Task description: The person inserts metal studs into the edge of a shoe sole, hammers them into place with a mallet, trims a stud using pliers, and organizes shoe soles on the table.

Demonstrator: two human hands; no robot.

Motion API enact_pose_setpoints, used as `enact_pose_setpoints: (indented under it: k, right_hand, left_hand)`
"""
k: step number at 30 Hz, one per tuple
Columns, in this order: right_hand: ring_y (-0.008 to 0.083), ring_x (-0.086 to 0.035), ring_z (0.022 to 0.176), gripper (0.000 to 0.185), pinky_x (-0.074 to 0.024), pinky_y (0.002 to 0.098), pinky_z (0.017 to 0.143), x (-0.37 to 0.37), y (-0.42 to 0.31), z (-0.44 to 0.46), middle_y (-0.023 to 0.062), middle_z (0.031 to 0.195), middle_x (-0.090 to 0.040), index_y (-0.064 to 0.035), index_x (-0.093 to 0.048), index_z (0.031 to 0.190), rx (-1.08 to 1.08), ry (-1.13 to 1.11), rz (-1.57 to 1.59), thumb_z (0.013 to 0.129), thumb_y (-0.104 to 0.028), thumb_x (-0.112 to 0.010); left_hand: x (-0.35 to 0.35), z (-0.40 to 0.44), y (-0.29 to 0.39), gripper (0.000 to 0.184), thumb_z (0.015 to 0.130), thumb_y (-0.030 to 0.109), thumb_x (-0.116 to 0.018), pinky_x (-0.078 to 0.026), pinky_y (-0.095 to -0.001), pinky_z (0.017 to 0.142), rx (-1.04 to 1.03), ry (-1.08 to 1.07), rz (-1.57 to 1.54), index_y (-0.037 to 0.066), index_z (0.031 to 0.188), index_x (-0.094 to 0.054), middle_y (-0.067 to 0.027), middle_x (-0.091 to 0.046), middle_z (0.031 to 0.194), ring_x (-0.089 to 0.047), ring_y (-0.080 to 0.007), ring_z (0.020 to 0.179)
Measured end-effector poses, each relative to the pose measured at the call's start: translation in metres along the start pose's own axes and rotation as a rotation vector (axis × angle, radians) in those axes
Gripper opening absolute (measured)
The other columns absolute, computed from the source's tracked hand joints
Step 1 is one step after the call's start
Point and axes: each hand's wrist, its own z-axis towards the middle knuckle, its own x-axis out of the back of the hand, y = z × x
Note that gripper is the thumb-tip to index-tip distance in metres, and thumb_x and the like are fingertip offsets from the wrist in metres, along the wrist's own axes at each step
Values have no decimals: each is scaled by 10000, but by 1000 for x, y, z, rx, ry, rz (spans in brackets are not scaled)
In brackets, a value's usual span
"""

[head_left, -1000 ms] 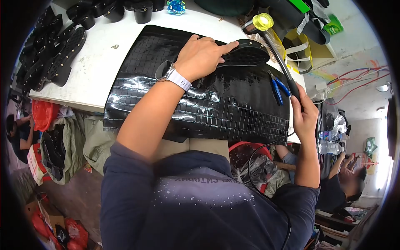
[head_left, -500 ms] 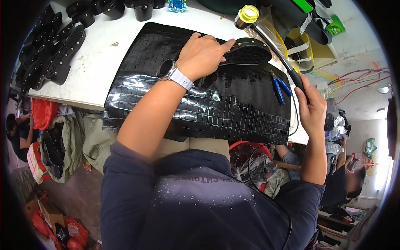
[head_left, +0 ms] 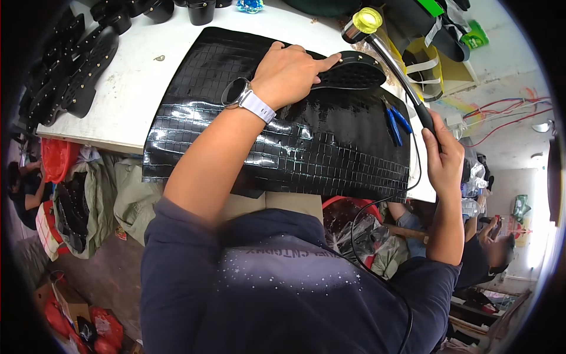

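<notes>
My left hand [head_left: 290, 74], with a watch on its wrist, is closed over the heel end of a black shoe sole [head_left: 354, 74]. Its index finger stretches along the sole's rim, beside small gold studs. Much of the sole is hidden under the palm. The sole lies on a black crocodile-patterned sheet [head_left: 330, 159]. My right hand [head_left: 443, 147] grips the dark handle of a hammer [head_left: 401, 74]. The hammer's yellow-faced head is raised just beyond the toe of the sole, apart from it. Blue-handled pliers [head_left: 395, 127] lie on the sheet near my right hand.
Studded black shoe soles [head_left: 82, 76] crowd the left side of the white table [head_left: 141, 76]. A yellow bag [head_left: 424, 74] stands at the back right. A black cable [head_left: 354, 227] runs over the sheet's right edge. A co-worker [head_left: 486, 253] is at the right.
The hammer head has shifted slightly right and turned its yellow face more toward me. My left index finger has moved a little right along the sole's rim.
</notes>
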Motion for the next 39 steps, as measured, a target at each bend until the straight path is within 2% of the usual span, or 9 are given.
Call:
enact_pose_setpoints:
  k: [6, 9, 10, 11, 16, 20, 29, 32, 39]
  right_hand:
    - [218, -580, 605, 333, -462, 313, 588, -7, -1, 9, 140, 747, -611, -44, -613, 1203, 53, 127, 58, 873, -82, -631]
    - [248, -602, 621, 322, -470, 335, 596, -4, -2, 7, 152, 754, -616, -43, -619, 1185, 101, -21, -36, 867, -88, -637]
    - [275, -618, 643, 311, -475, 351, 610, 3, -13, 6, 162, 776, -628, -43, -625, 1169, -26, -190, -183, 861, -90, -642]
    - [268, -608, 631, 316, -471, 345, 603, 4, -14, 3, 156, 769, -623, -47, -624, 1174, -10, -176, -161, 860, -86, -641]
    - [203, -539, 588, 342, -442, 286, 583, 2, -9, 3, 120, 726, -578, -35, -612, 1200, 60, -5, -9, 859, -56, -635]
    - [201, -554, 612, 347, -453, 287, 606, 5, -4, 7, 129, 761, -604, -30, -605, 1210, -25, 5, 42, 865, -61, -633]
    - [221, -619, 697, 336, -480, 302, 675, -7, 6, -2, 172, 864, -664, -49, -610, 1209, -87, -63, 30, 878, -100, -625]
    - [212, -618, 698, 332, -479, 299, 679, -7, 7, -3, 175, 861, -664, -45, -614, 1205, -118, -59, 38, 877, -99, -626]
    - [205, -568, 635, 325, -462, 306, 638, 0, 5, 6, 155, 805, -643, -49, -617, 1201, -109, -59, 57, 880, -98, -624]
  left_hand:
    - [-10, 0, -4, 465, 837, 252, -658, -437, -373, 789, 9, 64, 2, 104, 1264, -549, -71, -654, 844, -618, -225, 892]
    - [-11, -1, -4, 462, 831, 254, -666, -437, -373, 796, 12, 61, -24, 62, 1236, -555, -71, -657, 838, -619, -227, 895]
    - [-10, 0, -4, 461, 832, 254, -665, -437, -373, 795, 5, 50, -27, 56, 1233, -555, -71, -657, 835, -619, -227, 894]
    - [-9, 1, -3, 460, 832, 254, -664, -437, -373, 794, -1, 41, -31, 50, 1230, -555, -70, -657, 832, -619, -226, 894]
    - [-4, 0, 2, 494, 849, 234, -646, -438, -371, 783, 14, 30, 4, 174, 1321, -515, -67, -656, 823, -622, -219, 886]
    - [-4, 0, 2, 540, 860, 221, -634, -437, -369, 783, 9, 45, -1, 314, 1367, -473, -61, -655, 819, -623, -210, 875]
    - [0, 2, 3, 502, 860, 231, -634, -432, -375, 781, 22, 3, -41, 327, 1335, -504, -60, -654, 820, -625, -203, 881]
    - [-1, 1, 3, 495, 856, 233, -638, -429, -376, 796, 5, 12, -37, 313, 1327, -509, -70, -665, 846, -625, -210, 913]
    - [-8, 2, -2, 535, 837, 266, -661, -427, -385, 813, 29, 0, -17, 85, 1315, -500, -80, -680, 921, -618, -229, 968]
